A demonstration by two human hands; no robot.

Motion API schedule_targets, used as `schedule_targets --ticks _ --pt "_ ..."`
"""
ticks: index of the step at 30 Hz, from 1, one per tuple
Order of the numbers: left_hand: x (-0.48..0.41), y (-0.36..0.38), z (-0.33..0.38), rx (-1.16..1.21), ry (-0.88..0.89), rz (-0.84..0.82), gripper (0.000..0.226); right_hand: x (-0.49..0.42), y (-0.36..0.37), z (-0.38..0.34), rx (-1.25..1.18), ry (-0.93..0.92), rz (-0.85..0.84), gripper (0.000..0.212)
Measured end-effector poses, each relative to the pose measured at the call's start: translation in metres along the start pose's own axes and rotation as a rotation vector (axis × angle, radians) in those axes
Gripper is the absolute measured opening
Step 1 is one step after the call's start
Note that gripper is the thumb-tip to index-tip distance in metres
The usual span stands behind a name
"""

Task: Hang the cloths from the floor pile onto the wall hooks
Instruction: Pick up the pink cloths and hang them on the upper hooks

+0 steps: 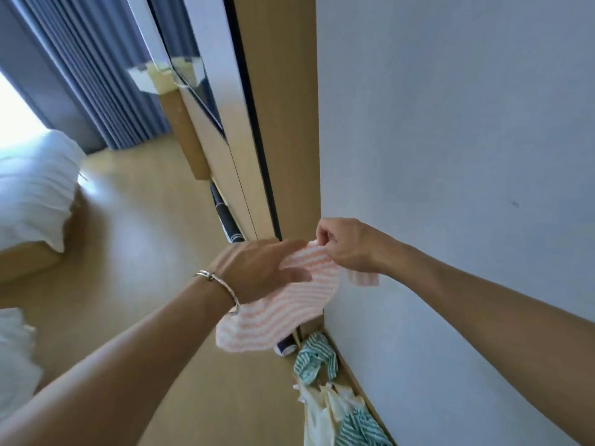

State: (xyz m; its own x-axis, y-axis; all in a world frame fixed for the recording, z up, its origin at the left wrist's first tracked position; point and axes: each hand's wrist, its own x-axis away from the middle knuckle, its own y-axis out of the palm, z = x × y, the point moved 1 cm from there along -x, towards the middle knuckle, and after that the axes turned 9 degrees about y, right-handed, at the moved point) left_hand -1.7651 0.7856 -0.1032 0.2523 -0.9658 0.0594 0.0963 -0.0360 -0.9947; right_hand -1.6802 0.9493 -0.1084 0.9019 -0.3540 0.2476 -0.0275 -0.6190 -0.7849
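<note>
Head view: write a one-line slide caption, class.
The left hand and right hand hold a pink-striped cloth by the wall, above more cloths piled on the floor.

A bedroom in a home is shown. A bed point(32, 188) with white bedding is seen at the left. Daylight is let in far left beside long blue curtains point(96, 75). A tall wardrobe point(280, 107) with a wooden frame and glossy doors is set at the far middle, next to a plain white wall point(450, 123) on the right. A wood-look floor point(145, 236) is laid throughout. Striped cloths point(317, 357) are left on the floor by the wall, near right.
</note>
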Motion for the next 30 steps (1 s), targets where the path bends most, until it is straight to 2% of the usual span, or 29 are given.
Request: schedule_targets --ticks 3,6,9,12,15,18,19,22,24,27,30 --pt "0.0 -0.095 0.016 -0.144 0.0 0.017 0.062 0.024 -0.078 -0.047 0.064 -0.091 0.12 0.018" --pt "0.007 -0.157 0.031 -0.266 -0.047 0.011 0.049 0.051 -0.127 -0.077 0.106 -0.168 0.16 0.006" --pt "0.013 -0.198 0.039 -0.184 -0.144 -0.001 0.035 0.079 -0.155 -0.091 0.174 -0.223 0.152 0.027" --pt "0.017 -0.223 0.056 -0.077 -0.116 -0.041 0.03 0.103 -0.174 -0.096 0.243 -0.242 0.164 0.045" --pt "0.017 -0.233 0.07 0.004 -0.11 -0.079 0.03 0.124 -0.187 -0.099 0.281 -0.171 0.161 0.063" --pt "0.016 -0.242 0.073 0.008 -0.056 -0.007 0.025 0.148 -0.197 -0.101 0.246 -0.098 0.192 0.072" --pt "0.016 -0.245 0.073 -0.006 -0.018 0.024 0.022 0.155 -0.198 -0.101 0.251 -0.071 0.204 0.07" --pt "0.017 -0.246 0.071 -0.027 0.109 0.064 0.019 0.171 -0.186 -0.097 0.353 0.044 0.255 0.037" --pt "0.018 -0.241 0.068 0.012 0.189 0.077 0.02 0.178 -0.173 -0.095 0.402 0.127 0.305 0.024" --pt "0.02 -0.237 0.071 0.069 0.313 0.114 0.021 0.199 -0.155 -0.099 0.364 0.28 0.352 0.033" --pt "0.026 -0.222 0.087 0.137 0.459 0.135 0.033 0.235 -0.132 -0.103 0.389 0.422 0.347 0.038"
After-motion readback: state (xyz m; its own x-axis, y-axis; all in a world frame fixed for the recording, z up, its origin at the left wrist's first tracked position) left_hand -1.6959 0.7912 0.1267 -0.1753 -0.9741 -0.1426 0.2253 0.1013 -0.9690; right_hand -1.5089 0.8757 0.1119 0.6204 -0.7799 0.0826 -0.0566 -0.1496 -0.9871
